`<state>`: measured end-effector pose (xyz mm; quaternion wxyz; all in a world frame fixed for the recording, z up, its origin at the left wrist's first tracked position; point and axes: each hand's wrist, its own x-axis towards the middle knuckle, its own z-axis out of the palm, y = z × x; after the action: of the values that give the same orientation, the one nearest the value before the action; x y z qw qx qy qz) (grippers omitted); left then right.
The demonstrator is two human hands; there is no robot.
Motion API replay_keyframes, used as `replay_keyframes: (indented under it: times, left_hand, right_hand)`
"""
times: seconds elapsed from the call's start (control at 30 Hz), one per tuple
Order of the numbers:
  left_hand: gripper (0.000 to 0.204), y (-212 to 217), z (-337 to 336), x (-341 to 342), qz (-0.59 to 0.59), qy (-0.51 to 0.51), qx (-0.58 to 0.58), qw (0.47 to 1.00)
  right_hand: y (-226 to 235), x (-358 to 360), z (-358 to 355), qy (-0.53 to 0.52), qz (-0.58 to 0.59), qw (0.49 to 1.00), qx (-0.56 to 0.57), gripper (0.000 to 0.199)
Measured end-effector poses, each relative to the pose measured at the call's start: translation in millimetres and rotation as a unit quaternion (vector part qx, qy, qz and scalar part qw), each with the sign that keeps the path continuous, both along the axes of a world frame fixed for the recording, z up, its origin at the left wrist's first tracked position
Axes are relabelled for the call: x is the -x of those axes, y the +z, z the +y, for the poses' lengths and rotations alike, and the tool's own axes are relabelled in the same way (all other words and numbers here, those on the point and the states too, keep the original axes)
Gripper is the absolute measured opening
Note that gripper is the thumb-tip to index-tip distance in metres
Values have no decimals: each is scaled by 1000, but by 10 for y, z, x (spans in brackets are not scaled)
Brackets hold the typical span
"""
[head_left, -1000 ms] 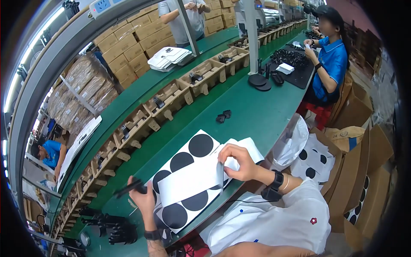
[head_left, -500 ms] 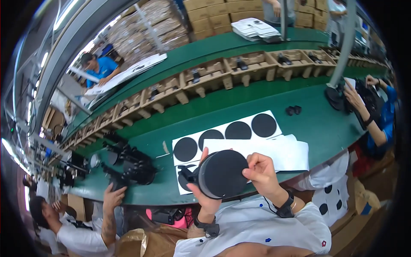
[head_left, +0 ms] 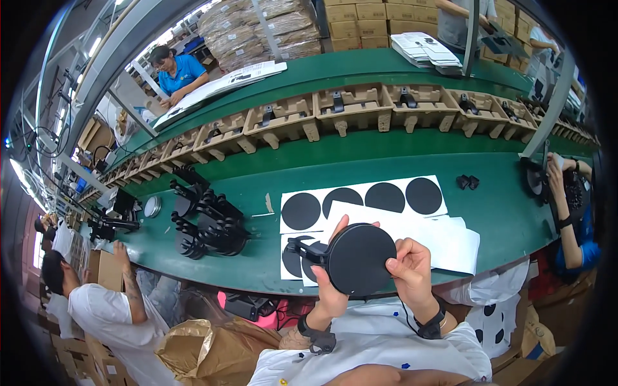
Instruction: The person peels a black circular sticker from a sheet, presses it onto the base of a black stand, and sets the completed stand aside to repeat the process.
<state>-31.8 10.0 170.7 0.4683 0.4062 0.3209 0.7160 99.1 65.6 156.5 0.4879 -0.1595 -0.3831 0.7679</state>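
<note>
Head view: both hands grip a black disc (head_left: 360,258), left hand (head_left: 330,283) behind, right hand (head_left: 410,265) at its rim (stem pointing left), above sticker sheets (head_left: 412,225).

A round black disc-shaped part (head_left: 359,258) with a short black bracket arm sticking out to its left is being held up flat-face toward the camera, just above the near edge of the green table, overlapping a white sheet of black circular pads (head_left: 360,204).
</note>
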Motion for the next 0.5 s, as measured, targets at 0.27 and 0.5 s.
replay_keyframes:
  times: [0.27,0.5]
  left_hand:
    - [91,-104,40,27,-18,-25,-29,999]
    - [89,-71,24,-35,-67,-17,16,997]
  right_hand:
    - [-21,-1,11,-22,-35,998,-40,16]
    - [23,-25,34,-44,-83,993,-65,16]
